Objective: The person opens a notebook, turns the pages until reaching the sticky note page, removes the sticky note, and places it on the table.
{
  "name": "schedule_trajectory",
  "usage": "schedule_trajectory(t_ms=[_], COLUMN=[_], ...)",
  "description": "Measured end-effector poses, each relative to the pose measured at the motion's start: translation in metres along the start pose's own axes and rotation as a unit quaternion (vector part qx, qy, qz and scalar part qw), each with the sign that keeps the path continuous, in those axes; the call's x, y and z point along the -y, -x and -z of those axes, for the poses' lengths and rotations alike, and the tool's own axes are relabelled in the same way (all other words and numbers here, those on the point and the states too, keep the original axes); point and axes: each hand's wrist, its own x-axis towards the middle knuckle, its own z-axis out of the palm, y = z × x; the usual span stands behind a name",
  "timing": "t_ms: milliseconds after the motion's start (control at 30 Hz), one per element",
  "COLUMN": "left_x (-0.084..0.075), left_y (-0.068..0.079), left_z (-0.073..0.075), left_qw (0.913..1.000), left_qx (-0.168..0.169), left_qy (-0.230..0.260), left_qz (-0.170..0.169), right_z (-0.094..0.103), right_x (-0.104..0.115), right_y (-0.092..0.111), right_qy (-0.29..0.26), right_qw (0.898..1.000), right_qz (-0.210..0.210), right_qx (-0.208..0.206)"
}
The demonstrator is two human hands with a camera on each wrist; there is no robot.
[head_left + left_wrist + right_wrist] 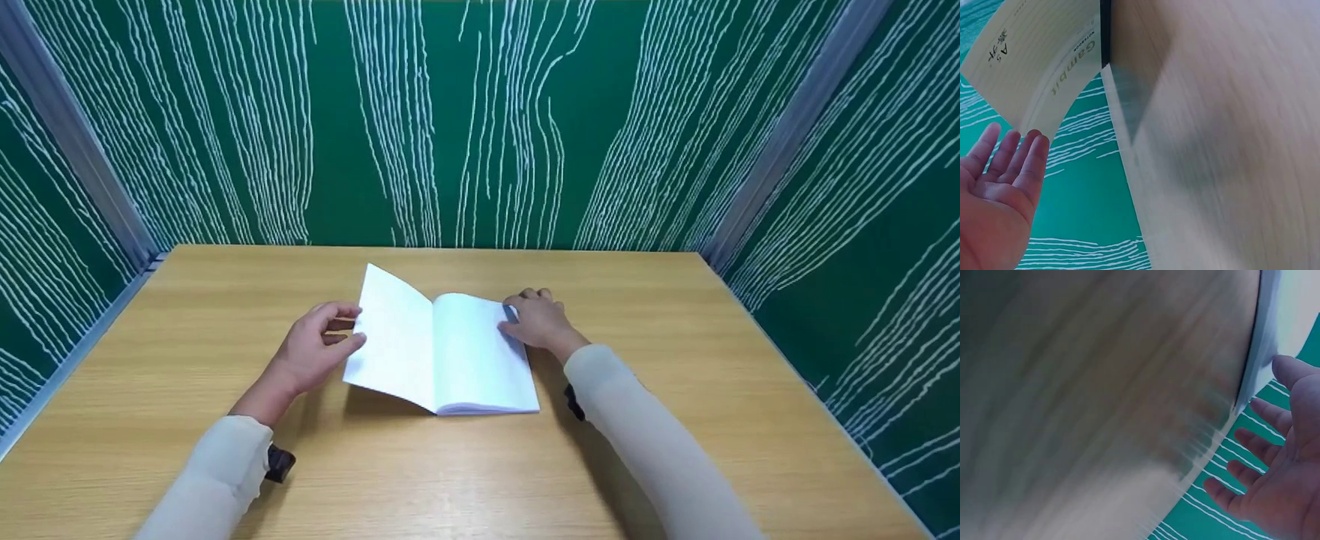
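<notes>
A notebook (480, 352) with blank white pages lies spread on the table, its left cover raised at a slant. At that cover's outer edge, the left hand (315, 349) holds it with the thumb on the inner face and fingertips at the rim. The left wrist view shows the cover's pale outside (1044, 56), printed "Gambit", beside a black spine strip (1105, 34); fingertips of the left hand (999, 197) meet its corner. On the right-hand pages, the right hand (541, 319) rests thumb and index finger near the outer edge, its other fingers loosely spread beyond it.
The wooden table (450, 480) fills the area under both arms. Green panels (600, 90) with wavy white lines stand behind the table and along both sides, joined by grey posts (780, 135). A small black device (280, 463) is worn at the left wrist.
</notes>
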Motion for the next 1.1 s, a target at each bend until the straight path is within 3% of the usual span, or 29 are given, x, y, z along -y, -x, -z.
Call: schedule_trajectory(t_ms=[300,667,967,1100], left_x=[0.005,0.011,0.014,0.016], left_y=[-0.001,-0.003,-0.001,-0.001], left_z=[-0.002,-0.007,-0.006,-0.006], left_qw=[0.9968,0.9898,0.9887,0.9891], left_qx=[-0.003,0.025,0.031,0.028], left_qy=[-0.03,-0.067,-0.064,-0.053], left_qz=[0.074,0.123,0.132,0.134], right_z=[0.003,0.003,0.0,0.001], right_x=[0.003,-0.001,0.004,0.007], right_y=[-0.004,-0.003,-0.004,-0.004], right_qy=[-0.003,0.029,-0.01,-0.024], right_qw=[0.999,0.999,1.0,1.0], right_qz=[-0.005,0.01,-0.011,0.0], right_qx=[0.039,0.033,0.02,0.013])
